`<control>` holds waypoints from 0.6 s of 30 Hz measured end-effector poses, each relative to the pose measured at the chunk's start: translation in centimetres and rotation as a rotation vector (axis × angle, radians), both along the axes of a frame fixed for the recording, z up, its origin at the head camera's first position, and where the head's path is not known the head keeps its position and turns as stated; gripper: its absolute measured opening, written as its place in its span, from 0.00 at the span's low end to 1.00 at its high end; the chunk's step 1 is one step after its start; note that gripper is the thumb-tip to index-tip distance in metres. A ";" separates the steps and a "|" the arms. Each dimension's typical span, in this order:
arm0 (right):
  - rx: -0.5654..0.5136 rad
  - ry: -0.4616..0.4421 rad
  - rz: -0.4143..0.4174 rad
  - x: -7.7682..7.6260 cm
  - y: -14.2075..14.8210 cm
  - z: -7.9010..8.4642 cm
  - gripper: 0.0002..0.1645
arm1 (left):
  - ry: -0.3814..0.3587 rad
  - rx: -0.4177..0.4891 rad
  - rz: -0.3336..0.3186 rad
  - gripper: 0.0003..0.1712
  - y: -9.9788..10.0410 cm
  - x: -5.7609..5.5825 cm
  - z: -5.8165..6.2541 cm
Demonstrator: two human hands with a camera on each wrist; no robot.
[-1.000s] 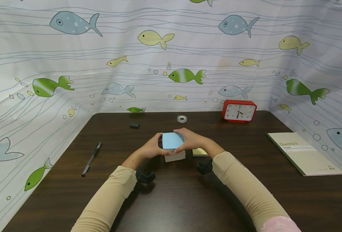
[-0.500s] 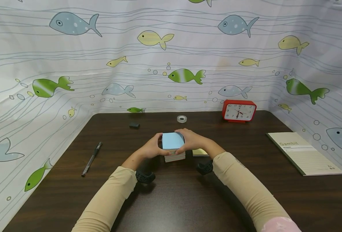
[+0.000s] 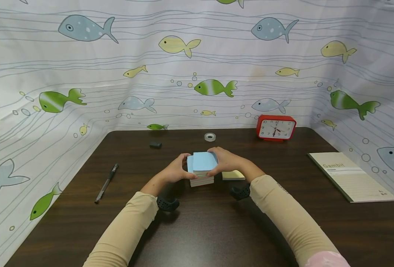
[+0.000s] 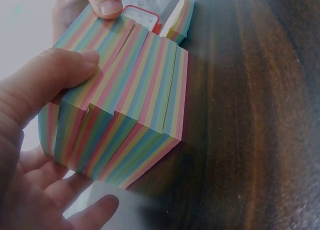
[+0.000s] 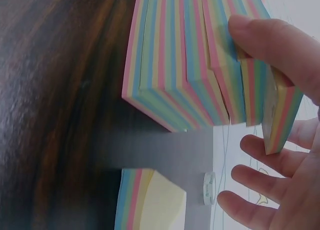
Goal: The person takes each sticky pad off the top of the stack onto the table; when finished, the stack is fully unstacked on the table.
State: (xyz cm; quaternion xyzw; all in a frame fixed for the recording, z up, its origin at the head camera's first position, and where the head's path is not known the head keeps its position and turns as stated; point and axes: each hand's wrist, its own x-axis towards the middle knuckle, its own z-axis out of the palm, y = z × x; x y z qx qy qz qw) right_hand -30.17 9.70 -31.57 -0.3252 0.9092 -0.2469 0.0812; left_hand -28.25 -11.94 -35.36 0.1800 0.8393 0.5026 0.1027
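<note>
While our left hand (image 3: pixel 175 170) grips the upper left of the stack of sticky-note pads (image 3: pixel 202 181), our right hand (image 3: pixel 226 162) pinches the blue-topped pad (image 3: pixel 205 161), which overhangs the stack to the right. We see the stack on the dark wooden table (image 3: pixel 203 230), beside a yellow-topped pad (image 3: pixel 233 175).
</note>
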 end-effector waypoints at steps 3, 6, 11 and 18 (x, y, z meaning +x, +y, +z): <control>-0.005 0.006 -0.005 -0.1 0.4 -0.1 0.51 | -0.004 0.006 -0.006 0.48 0.0 0.0 -0.1; -0.030 0.005 -0.007 -0.1 0.7 -0.2 0.50 | -0.008 0.008 -0.006 0.48 0.0 -0.1 -0.1; -0.078 0.010 -0.006 0.0 1.3 -0.3 0.48 | -0.002 -0.001 0.009 0.48 0.0 0.1 0.0; -0.119 0.058 0.011 0.1 1.8 0.1 0.47 | 0.010 -0.001 0.025 0.48 0.0 0.1 -0.1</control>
